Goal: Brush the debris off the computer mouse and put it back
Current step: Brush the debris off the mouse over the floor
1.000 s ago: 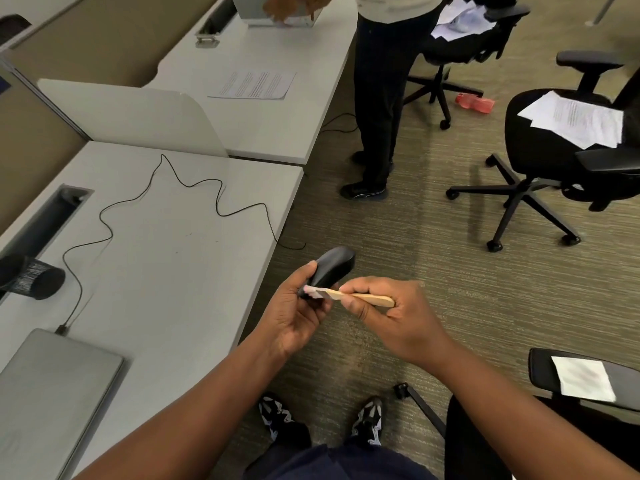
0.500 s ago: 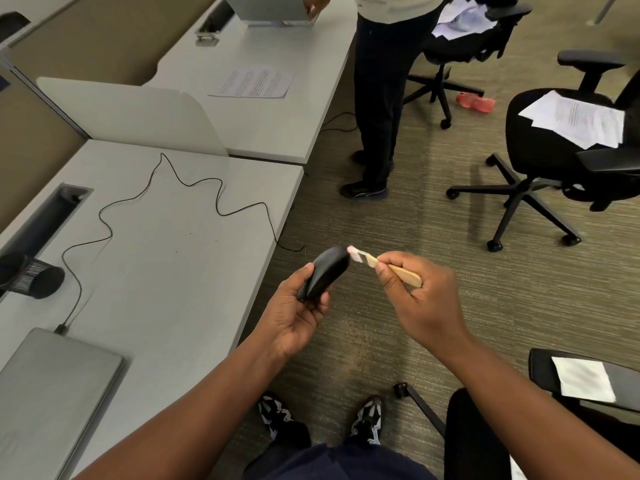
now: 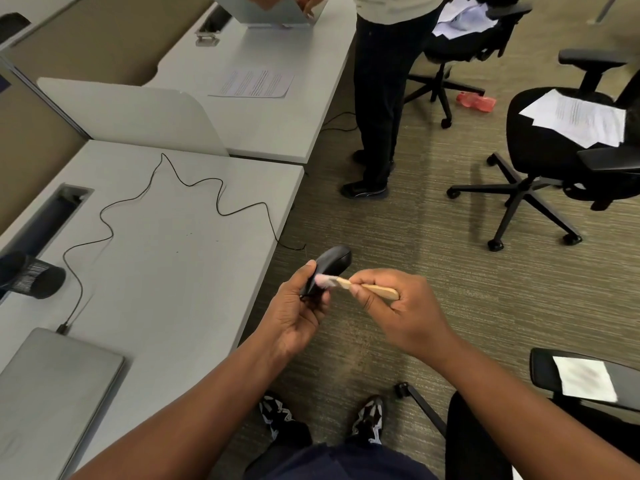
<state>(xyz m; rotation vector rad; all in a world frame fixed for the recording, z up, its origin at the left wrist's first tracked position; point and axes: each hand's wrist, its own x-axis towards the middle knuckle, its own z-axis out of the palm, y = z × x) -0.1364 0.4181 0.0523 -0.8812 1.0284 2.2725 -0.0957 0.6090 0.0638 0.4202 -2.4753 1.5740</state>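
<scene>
Step in hand: brushing, judged from the bristles lying against the mouse; putting it back is not yet done.
Left hand [image 3: 294,317]: fingers and thumb curled round the lower end of the black computer mouse [image 3: 329,266], holding it out over the carpet, tilted with its far end up.
Right hand [image 3: 398,306]: pinches the wooden handle of a small brush [image 3: 360,285], thumb and fingers closed on it.
Brush head: pale bristles touch the mouse just beside the left thumb.
Mouse's place: in the left hand, off the edge of the grey desk [image 3: 166,271], which lies to that hand's left.
Next move: probably more short strokes away from the palm, then a reach left to set the mouse on the desk near the black cable [image 3: 221,206].
</scene>
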